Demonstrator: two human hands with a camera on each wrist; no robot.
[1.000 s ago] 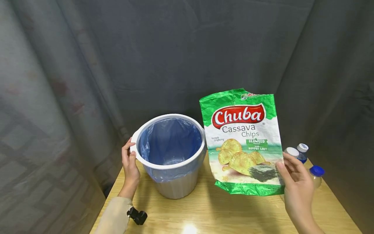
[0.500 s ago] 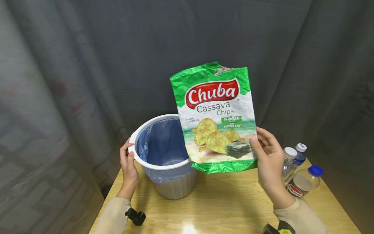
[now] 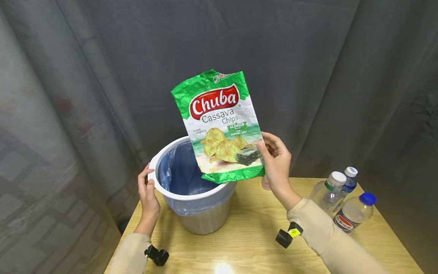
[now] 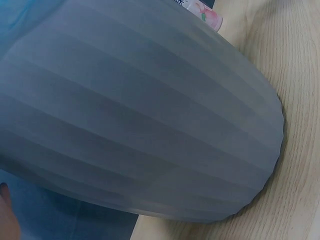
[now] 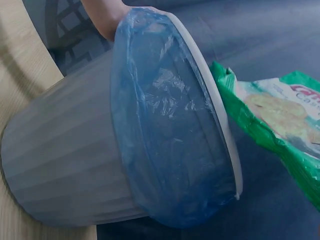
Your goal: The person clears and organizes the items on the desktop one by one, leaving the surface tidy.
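Nearest the person, two cream sleeves reach in over the front edge of the wooden desk [image 3: 253, 243], each with a small black camera clamp at the wrist. The left hand [image 3: 148, 195] curls round the white rim of the grey ribbed waste bin [image 3: 205, 219], thumb over the lip, at the desk's left edge. The bin stands upright on the desk, lined with a blue plastic bag [image 3: 181, 175] folded down over the rim.

The right hand [image 3: 277, 163] pinches the lower right corner of the Chuba cassava chips bag [image 3: 219, 125], held upright and slightly tilted, its bottom edge above the bin's open mouth.

Three clear plastic bottles [image 3: 330, 192] lie and stand together at the desk's right edge. Grey curtain [image 3: 308, 57] hangs behind.
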